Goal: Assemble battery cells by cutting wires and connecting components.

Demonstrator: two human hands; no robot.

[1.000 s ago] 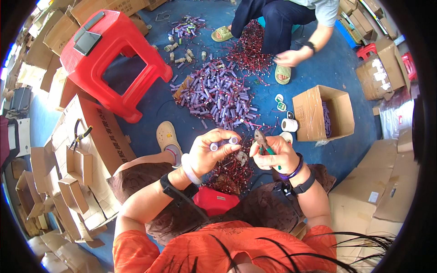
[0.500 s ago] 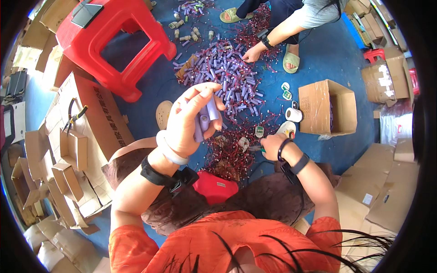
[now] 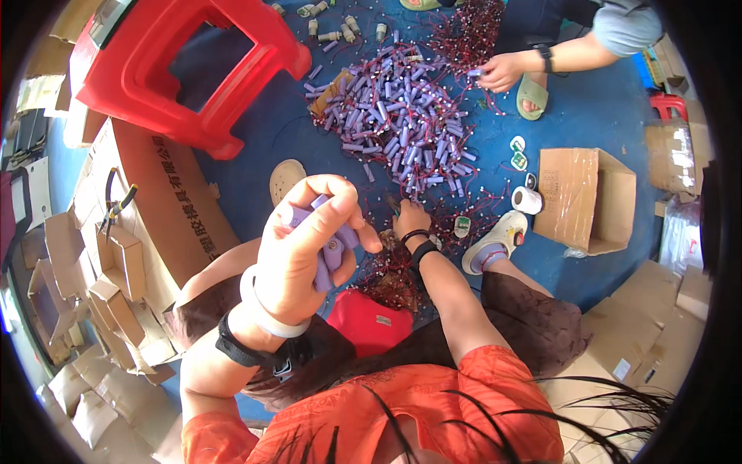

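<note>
My left hand (image 3: 309,243) is raised, fingers curled around several purple cylindrical battery cells (image 3: 332,252). Further forward and to its right, my right hand (image 3: 410,220) reaches low to the near end of a heap of purple cells with red wires (image 3: 402,116). Its fingers are closed, and a small greenish bit shows beside them; what they grip I cannot make out. Below that hand lies a tangle of red wires with white connectors (image 3: 384,282). Across the heap, another person's hand (image 3: 501,72) pinches a purple cell with a wire.
A red plastic stool (image 3: 193,69) stands at the far left, beside a large carton (image 3: 166,193) with pliers (image 3: 117,203) on it. An open cardboard box (image 3: 583,201) and a white roll (image 3: 528,201) are on the right. Metal cylindrical parts (image 3: 350,29) lie at the back.
My right hand has moved left and forward to the near end of the heap. My left hand still holds its cells. The other person's hand has drawn away rightward with a cell.
</note>
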